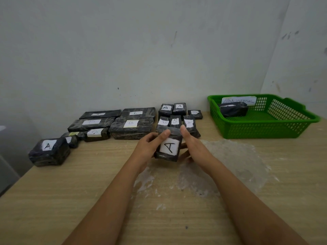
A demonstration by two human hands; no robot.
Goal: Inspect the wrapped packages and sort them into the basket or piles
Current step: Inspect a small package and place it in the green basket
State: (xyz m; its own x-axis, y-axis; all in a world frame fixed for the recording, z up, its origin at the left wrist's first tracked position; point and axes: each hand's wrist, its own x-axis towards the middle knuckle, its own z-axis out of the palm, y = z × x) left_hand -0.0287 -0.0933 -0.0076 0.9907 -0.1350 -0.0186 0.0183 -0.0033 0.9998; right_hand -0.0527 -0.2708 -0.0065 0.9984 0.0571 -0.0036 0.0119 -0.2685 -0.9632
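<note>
Table (53, 200) against scuffed, perhaps greyish wall (141, 50)

Two bare forearms, left grip (148, 147) and right grip (192, 145) ungloved, ringless.

Both forearms are reaching forward. The left hand (148, 147) and right hand (192, 147) are gripping a package (169, 145) between them, thumbs up.
</note>
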